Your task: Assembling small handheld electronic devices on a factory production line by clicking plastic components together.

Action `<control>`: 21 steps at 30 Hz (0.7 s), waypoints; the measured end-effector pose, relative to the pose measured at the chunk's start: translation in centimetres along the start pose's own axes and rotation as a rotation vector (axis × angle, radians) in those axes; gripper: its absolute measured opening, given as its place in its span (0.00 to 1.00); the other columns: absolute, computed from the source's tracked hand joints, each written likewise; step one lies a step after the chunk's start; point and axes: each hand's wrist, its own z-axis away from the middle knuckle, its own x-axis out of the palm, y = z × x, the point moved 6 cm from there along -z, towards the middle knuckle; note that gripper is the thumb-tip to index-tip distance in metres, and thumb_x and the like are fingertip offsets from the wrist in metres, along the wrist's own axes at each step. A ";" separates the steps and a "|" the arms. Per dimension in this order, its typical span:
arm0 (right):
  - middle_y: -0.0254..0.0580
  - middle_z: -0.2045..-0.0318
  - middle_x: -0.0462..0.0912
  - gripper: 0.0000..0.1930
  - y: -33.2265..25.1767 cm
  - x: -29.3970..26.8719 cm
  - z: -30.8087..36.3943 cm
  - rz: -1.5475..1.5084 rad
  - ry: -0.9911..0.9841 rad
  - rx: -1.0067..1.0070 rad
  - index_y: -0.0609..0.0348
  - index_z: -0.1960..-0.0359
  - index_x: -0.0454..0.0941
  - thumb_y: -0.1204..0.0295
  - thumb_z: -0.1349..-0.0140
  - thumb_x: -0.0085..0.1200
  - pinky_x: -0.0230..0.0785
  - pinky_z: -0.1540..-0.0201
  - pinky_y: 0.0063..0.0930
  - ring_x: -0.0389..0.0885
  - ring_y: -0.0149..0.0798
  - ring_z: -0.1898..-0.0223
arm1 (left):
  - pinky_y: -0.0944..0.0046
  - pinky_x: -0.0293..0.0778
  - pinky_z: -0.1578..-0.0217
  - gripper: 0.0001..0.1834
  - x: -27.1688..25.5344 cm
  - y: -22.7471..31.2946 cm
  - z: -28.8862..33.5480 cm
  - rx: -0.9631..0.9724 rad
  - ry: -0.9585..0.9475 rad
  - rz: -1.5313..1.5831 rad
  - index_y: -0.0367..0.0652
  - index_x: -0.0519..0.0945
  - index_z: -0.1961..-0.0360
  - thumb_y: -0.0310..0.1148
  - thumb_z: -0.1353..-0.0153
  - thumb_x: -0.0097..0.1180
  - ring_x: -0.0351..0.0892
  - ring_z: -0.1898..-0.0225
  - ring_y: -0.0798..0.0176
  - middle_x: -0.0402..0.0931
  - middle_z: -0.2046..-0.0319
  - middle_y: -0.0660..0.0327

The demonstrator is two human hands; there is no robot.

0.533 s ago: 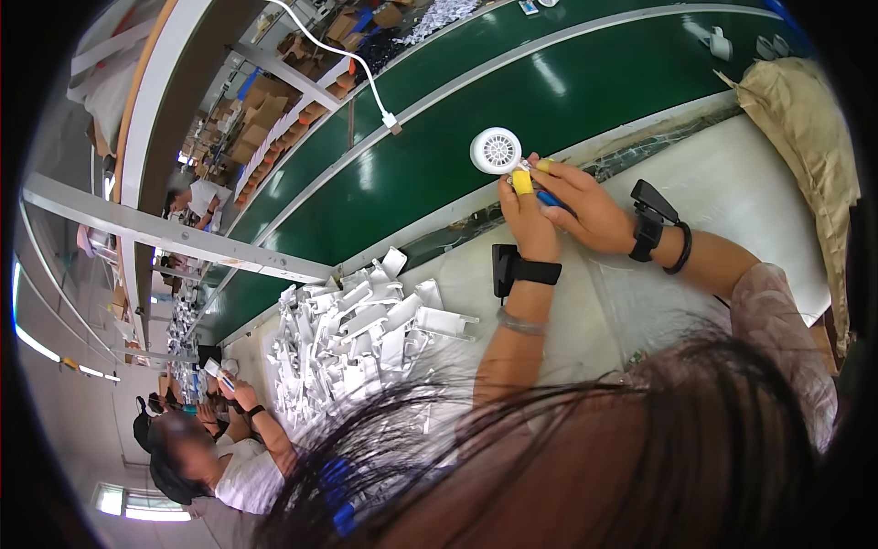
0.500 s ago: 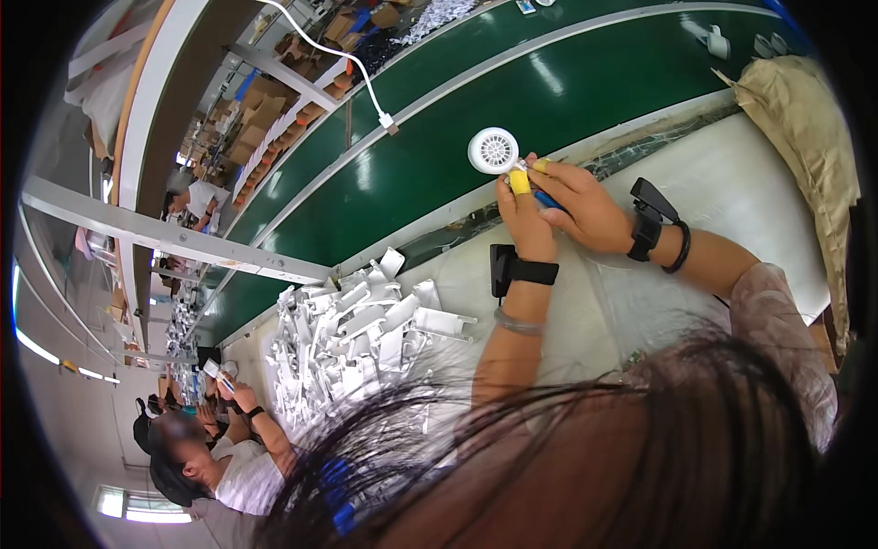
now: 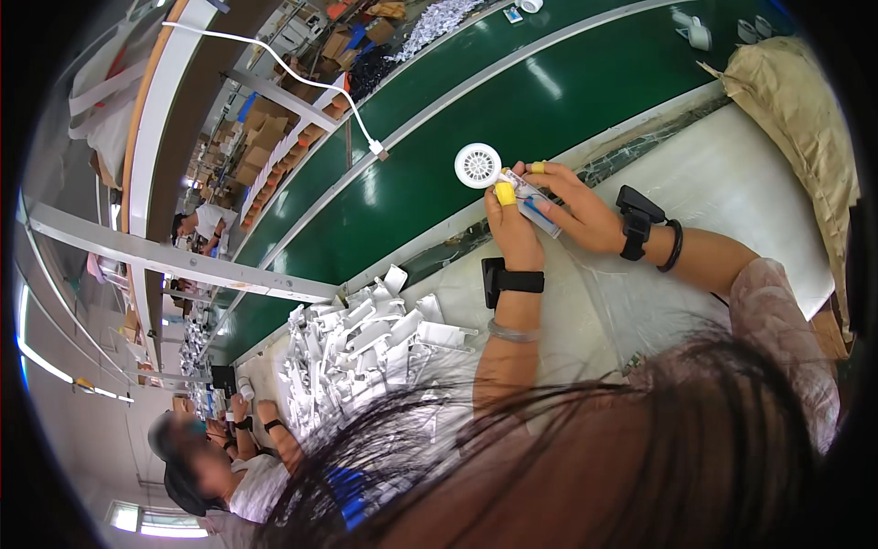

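Observation:
Both my hands hold a white handheld fan point(image 3: 477, 166) with a round, slotted head, just past the near edge of the green conveyor. My left hand point(image 3: 516, 231) has its fingers closed around the neck below the head, with yellow wrapping on a finger. My right hand point(image 3: 585, 217) grips the handle from the other side, also with yellow wrapping on a finger. The handle's inside faces up and shows a blue part point(image 3: 536, 209) and what look like thin wires. Fingers partly hide the neck and handle.
Left of my hands lies a heap of white plastic shell pieces point(image 3: 366, 334). The green conveyor point(image 3: 412, 183) runs beyond the table, with a white cable point(image 3: 302, 78) hanging over it. A tan sack point(image 3: 777, 110) stands at the right. A co-worker point(image 3: 261, 485) sits at lower left.
The fan and both hands appear slightly lower and to the left. More of the handle, with its blue part, shows between my hands. The co-worker's hands have shifted.

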 end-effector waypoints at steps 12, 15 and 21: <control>0.54 0.43 0.66 0.23 -1.1 0.6 0.3 0.060 -0.004 -0.089 0.61 0.39 0.65 0.74 0.37 0.49 0.64 0.43 0.40 0.67 0.53 0.42 | 0.63 0.67 0.45 0.17 -0.4 -0.2 -0.1 -0.002 -0.022 -0.029 0.37 0.65 0.45 0.36 0.28 0.40 0.72 0.47 0.63 0.72 0.46 0.52; 0.55 0.43 0.67 0.25 -1.7 0.6 0.3 0.148 -0.033 -0.044 0.62 0.40 0.65 0.75 0.40 0.51 0.63 0.42 0.42 0.67 0.56 0.42 | 0.63 0.67 0.44 0.17 -0.6 -0.4 -0.1 -0.024 -0.005 -0.017 0.37 0.65 0.45 0.36 0.28 0.40 0.72 0.47 0.62 0.72 0.46 0.51; 0.56 0.41 0.66 0.26 -0.1 0.3 0.2 0.164 -0.035 -0.011 0.61 0.41 0.65 0.74 0.43 0.54 0.63 0.41 0.43 0.66 0.59 0.41 | 0.63 0.67 0.44 0.16 0.2 -0.4 0.0 -0.015 -0.037 -0.096 0.35 0.65 0.46 0.34 0.29 0.39 0.72 0.46 0.62 0.71 0.46 0.51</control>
